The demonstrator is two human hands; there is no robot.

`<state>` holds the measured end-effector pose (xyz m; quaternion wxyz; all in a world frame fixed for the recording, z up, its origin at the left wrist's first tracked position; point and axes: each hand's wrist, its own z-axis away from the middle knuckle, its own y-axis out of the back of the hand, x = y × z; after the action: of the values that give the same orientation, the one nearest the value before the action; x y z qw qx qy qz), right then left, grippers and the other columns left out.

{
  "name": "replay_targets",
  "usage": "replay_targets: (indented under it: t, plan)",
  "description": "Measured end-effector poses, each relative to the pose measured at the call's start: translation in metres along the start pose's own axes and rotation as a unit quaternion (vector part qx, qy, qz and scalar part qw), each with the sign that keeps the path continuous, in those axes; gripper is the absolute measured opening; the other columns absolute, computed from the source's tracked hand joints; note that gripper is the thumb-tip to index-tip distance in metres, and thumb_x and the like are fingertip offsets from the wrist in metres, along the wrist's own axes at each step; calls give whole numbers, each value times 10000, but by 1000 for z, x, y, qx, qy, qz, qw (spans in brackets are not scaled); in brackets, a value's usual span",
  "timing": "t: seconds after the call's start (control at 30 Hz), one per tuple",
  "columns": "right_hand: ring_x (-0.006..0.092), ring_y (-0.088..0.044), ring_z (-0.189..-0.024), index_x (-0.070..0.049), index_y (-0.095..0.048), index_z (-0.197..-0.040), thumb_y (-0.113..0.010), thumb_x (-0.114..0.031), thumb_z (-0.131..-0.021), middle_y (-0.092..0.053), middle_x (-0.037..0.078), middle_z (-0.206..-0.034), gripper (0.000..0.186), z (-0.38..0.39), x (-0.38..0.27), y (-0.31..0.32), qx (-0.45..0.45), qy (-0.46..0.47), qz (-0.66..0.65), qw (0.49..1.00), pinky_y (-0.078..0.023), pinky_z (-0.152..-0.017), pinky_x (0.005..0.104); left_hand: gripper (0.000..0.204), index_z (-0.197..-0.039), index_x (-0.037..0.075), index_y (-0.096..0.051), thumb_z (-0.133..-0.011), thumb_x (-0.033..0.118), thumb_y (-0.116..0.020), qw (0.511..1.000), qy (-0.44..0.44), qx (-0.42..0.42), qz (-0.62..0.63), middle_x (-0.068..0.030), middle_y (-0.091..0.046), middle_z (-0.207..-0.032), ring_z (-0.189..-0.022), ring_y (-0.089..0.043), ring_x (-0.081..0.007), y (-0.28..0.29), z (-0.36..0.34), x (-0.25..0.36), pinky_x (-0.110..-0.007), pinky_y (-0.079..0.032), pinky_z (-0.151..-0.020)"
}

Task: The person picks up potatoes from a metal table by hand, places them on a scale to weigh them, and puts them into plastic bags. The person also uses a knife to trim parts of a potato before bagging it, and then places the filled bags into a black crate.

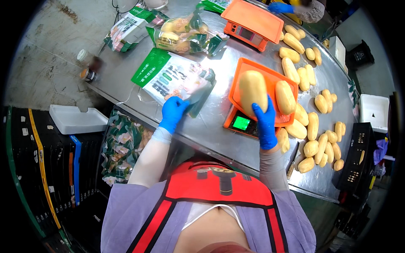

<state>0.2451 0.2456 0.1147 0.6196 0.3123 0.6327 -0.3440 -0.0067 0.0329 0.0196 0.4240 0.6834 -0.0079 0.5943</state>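
Right hand (265,120), blue glove, has its grip around the near end of the large root (253,88), spread about as wide as the root. Large root is over the orange tray (236,76) of the near scale; can't tell if it touches. Long axis runs away from the person, far end pointing forward, leaning slightly left. 1 smaller root (285,98) lies in the tray just right of it, axis also fore-aft, far end tipped left. Left hand (174,114), blue glove, is at the near edge of the green-and-white bag (177,80), fingers part-curled; can't tell if its grip pinches. Bag lies flat on the metal worktop (202,143), green end pointing far left, long axis slanting to near right.
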Motion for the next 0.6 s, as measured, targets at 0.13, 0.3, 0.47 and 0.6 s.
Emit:
replay_targets:
  t: [0.13, 0.3, 0.47, 0.6]
  plan:
    - [169, -565, -1040, 15, -493, -1283, -695, -214, -835, -581, 94, -1157, 542, 17, -7, -56, -165, -139, -119, 969, -476, -879, 298, 236, -808, 33, -632, -804, 254, -712, 996, -63, 52, 34, -120, -631, -777, -692, -591, -243, -8, 12, 0, -358, -473, -664]
    - [148, -580, -998, 6, -517, -1262, -697, -254, -845, -597, 88, -1116, 523, 28, 38, -94, -227, -218, -136, 939, -489, -832, 283, 201, -882, 24, -627, -830, 212, -671, 980, -145, 123, 54, -153, -640, -888, -785, -606, -291, -8, 17, 18, -362, -482, -722]
    - [155, -573, -1048, 9, -505, -1288, -694, -270, -851, -596, 99, -1170, 551, 12, 65, -97, -321, -195, -59, 925, -483, -868, 310, 148, -922, 35, -627, -825, 148, -628, 964, -233, 117, -58, -169, -639, -987, -913, -597, -357, -3, 31, 36, -427, -470, -809]
    - [167, -589, -1025, 2, -494, -1301, -683, -278, -861, -606, 103, -1156, 554, 4, 72, -103, -190, -296, -320, 879, -490, -864, 309, 112, -890, 41, -631, -811, 114, -665, 943, -310, 49, -111, -167, -612, -1131, -1024, -576, -361, 0, 37, 53, -420, -456, -895]
